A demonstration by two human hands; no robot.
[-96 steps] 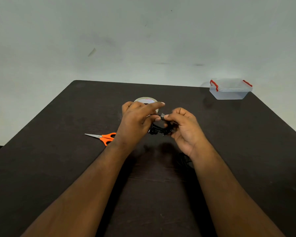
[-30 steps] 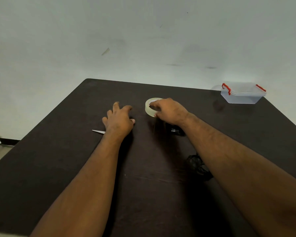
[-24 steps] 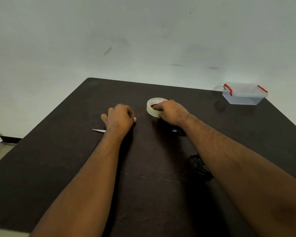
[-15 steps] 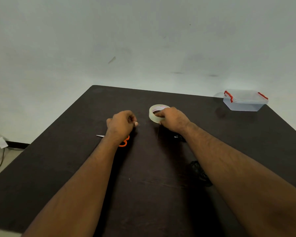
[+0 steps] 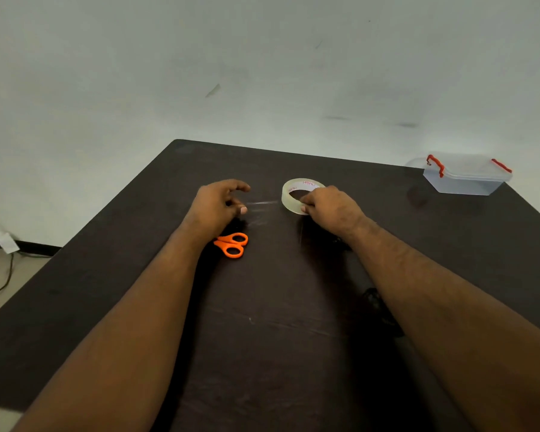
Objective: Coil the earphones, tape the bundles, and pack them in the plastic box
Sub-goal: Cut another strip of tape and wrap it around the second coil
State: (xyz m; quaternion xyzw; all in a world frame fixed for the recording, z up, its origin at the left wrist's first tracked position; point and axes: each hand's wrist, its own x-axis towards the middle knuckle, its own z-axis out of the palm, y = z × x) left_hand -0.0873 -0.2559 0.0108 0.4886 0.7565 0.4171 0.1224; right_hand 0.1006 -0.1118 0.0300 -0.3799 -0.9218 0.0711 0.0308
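Head view: the tape roll (image 5: 300, 194) sits near the middle of the dark, matte table (image 5: 106, 291), whose far edge runs close behind the roll and whose left edge falls away to a pale floor. Bare tabletop lies open on every side of the roll, widest toward the near edge. The right hand (image 5: 331, 210) is clamped on the roll's near rim, thumb and fingers pinching it. Left of the roll, the left hand (image 5: 215, 207) pinches the end of a clear tape strip (image 5: 262, 204) stretched thin and glossy between hand and roll. The roll is a translucent ring with a white core bearing red lettering too small to read. Orange-handled scissors (image 5: 231, 244) lie nearer than the roll, just below the left hand. A dark earphone bundle (image 5: 381, 310) lies well nearer than the roll, partly hidden by the right forearm. The clear plastic box (image 5: 465, 176), lidded with red latches, stands far right of the roll at the table's corner.
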